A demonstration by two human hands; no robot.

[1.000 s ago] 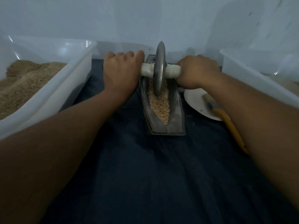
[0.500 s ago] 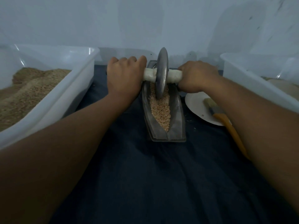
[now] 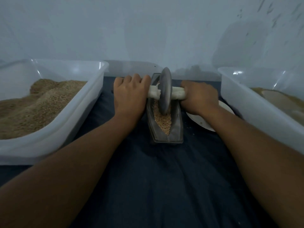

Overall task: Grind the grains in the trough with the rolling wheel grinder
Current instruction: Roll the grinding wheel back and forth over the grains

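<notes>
A dark boat-shaped trough [image 3: 176,129] lies lengthwise on the dark cloth, holding pale tan grains [image 3: 162,120]. The grey metal wheel [image 3: 165,91] of the grinder stands upright in the trough's middle, its rim pressed into the grains. A white-wrapped axle handle [image 3: 177,94] runs through the wheel. My left hand [image 3: 130,94] grips the axle's left end and my right hand [image 3: 199,96] grips its right end, both fists closed.
A white plastic tub [image 3: 69,116] heaped with brown grain sits at the left. Another white tub [image 3: 256,109] stands at the right. A white plate [image 3: 202,120] lies partly under my right forearm. A pale wall is close behind.
The wheel has rolled toward me along the trough, from its far end to about the middle. Both hands came with it. The view has tilted, and the brush on the plate is now hidden.
</notes>
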